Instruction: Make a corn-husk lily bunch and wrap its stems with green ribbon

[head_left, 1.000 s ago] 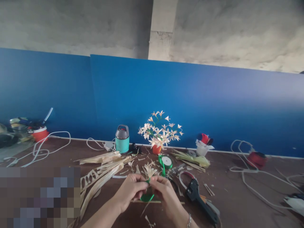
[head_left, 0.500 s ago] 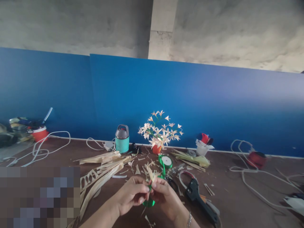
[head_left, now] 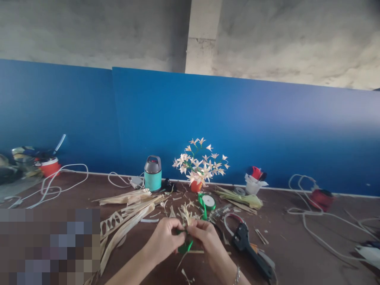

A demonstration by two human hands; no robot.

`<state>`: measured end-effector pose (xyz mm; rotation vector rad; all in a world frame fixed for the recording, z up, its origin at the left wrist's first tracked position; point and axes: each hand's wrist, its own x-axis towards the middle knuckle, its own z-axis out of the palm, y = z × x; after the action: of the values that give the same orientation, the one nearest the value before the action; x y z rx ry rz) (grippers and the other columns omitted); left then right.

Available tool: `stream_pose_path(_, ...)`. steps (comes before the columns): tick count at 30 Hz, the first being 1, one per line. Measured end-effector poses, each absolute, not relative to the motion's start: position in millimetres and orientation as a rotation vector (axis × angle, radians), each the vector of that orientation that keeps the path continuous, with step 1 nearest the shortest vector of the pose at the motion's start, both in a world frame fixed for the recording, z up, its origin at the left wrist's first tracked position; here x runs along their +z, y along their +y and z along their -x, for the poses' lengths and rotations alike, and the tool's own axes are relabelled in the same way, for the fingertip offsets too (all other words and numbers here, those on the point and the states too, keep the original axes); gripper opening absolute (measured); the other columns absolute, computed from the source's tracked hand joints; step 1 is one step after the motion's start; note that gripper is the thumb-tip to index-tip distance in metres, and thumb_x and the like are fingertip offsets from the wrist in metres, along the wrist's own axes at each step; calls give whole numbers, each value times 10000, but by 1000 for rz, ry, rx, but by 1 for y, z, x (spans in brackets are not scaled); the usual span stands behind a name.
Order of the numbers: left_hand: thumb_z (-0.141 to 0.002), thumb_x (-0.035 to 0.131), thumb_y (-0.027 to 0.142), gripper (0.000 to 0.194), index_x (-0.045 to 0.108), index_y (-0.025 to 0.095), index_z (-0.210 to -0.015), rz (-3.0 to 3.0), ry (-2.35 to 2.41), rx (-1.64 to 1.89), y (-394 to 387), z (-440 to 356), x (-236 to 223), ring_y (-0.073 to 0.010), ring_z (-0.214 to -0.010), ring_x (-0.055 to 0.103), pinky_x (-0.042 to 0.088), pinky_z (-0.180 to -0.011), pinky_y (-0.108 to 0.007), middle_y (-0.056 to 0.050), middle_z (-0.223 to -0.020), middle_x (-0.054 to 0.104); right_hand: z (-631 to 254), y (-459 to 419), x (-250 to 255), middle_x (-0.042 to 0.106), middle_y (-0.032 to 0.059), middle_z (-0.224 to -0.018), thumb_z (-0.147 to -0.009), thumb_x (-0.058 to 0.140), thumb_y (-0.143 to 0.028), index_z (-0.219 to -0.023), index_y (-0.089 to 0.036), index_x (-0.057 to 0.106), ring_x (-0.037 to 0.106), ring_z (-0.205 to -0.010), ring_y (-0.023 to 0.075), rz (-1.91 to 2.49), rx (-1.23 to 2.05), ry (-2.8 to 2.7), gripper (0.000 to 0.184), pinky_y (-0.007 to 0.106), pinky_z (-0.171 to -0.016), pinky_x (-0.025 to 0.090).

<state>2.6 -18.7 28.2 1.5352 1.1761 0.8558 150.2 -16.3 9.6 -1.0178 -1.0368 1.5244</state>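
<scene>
My left hand (head_left: 166, 240) and my right hand (head_left: 207, 238) meet fingertip to fingertip low in the middle of the head view, both closed in a pinch. A pale dried-husk flower (head_left: 186, 213) stands up between them, its base in my right fingertips. Green ribbon (head_left: 185, 247) runs at my left fingertips and hangs in a loop just under the hands. The exact grip is partly hidden behind the fingers. Beyond the hands lies a ribbon spool (head_left: 209, 202) with a white centre, and a strip of green ribbon trails from it.
Husk strips (head_left: 127, 221) lie to the left, and a black glue gun (head_left: 247, 247) is at the right. Behind stand a pot of husk flowers (head_left: 196, 187), a teal lidded container (head_left: 152, 180) and a white tub (head_left: 252, 187). White cables (head_left: 320, 235) cross the right side.
My left fingers have curled in and moved slightly at the flower's base. My right fingers have tilted over it. A pale thin strip now shows on the table below the hands.
</scene>
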Motion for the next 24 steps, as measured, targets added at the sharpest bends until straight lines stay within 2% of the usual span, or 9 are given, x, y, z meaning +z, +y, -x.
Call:
stream_pose_path(7,-658,521,280,145,557,152,-599,-1579,1148,832,-18,-2,23,-116,-368,473,308,-374,-201,63,-382,429,-150,-9,3,411,-67,-418,-490,748,-297,-463,-142,506,295,-422,47,1087,1436,-1096,288,206,-434,193)
stream_pose_path(10,-654,524,277,155,549,152,-566,-1561,1146,833,-18,-2,27,-102,-355,455,299,-373,-200,59,-384,447,-149,-12,5,398,-75,-416,-511,754,-297,-477,-143,514,281,-408,40,1067,1444,-1083,287,202,-423,184)
stream_pose_path(15,-606,560,229,125,538,139,-522,-1275,1003,812,-19,-2,35,-38,-323,366,223,-352,-175,28,-445,543,-150,-21,11,504,-39,-494,-589,747,-285,-559,-136,571,405,-445,61,859,1690,-975,233,189,-452,263)
stream_pose_path(19,-581,591,202,128,540,126,-491,-1092,826,806,-21,-2,37,-14,-302,334,125,-340,-175,9,-440,558,-152,-27,15,576,-5,-530,-587,760,-285,-665,-119,645,472,-468,78,729,1824,-934,217,180,-438,254)
stream_pose_path(24,-585,616,176,100,596,106,-515,-1026,728,788,-24,-3,36,-5,-284,339,132,-333,-173,-2,-441,573,-153,-28,17,587,-3,-525,-545,793,-281,-598,-117,648,542,-493,108,687,1881,-895,225,218,-507,346)
